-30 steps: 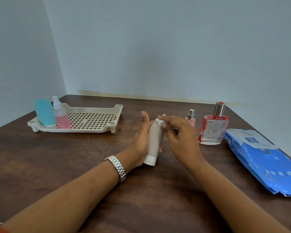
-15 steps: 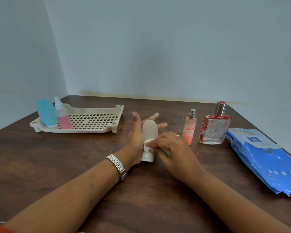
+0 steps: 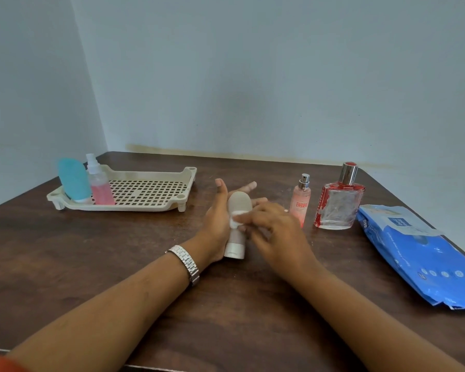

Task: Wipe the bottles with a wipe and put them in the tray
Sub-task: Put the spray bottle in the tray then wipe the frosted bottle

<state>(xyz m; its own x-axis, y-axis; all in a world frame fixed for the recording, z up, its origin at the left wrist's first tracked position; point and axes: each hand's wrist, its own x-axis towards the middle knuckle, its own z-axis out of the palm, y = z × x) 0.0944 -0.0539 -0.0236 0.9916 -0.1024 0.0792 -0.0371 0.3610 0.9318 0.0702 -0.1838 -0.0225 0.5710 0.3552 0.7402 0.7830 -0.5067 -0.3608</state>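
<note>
- Five bottles in all: two stand in the tray, one is between the hands, two stand on the table to the right.
- One tray (image 3: 124, 208): cream plastic, rectangular, with a square-hole grid floor and short feet, at the table's far left.
- In its left end, upright and side by side: a rounded teal squeeze bottle (image 3: 74, 181) and a clear spray bottle (image 3: 100, 187) half full of pink liquid.
- The beige tube bottle (image 3: 239, 204), matte, with a domed end pointing away and a paler cap toward the person, lies along the left hand (image 3: 215, 221), whose fingers are straight behind it and thumb raised.
- The right hand (image 3: 277, 232), motion-blurred, pinches one small white crumpled wipe (image 3: 235, 222) against the tube's middle.
- Just right of the hands stand a slim pink perfume spray (image 3: 301, 201) with a metal nozzle, and a squarish clear-glass perfume bottle (image 3: 338, 208) with red edges and a silver cap.
- One glossy blue wipes pack (image 3: 424, 253) lies flat at the far right.
- One metal-link wristwatch (image 3: 185, 261) is on the left wrist.
- The table (image 3: 65, 264) is dark wood-grain.
</note>
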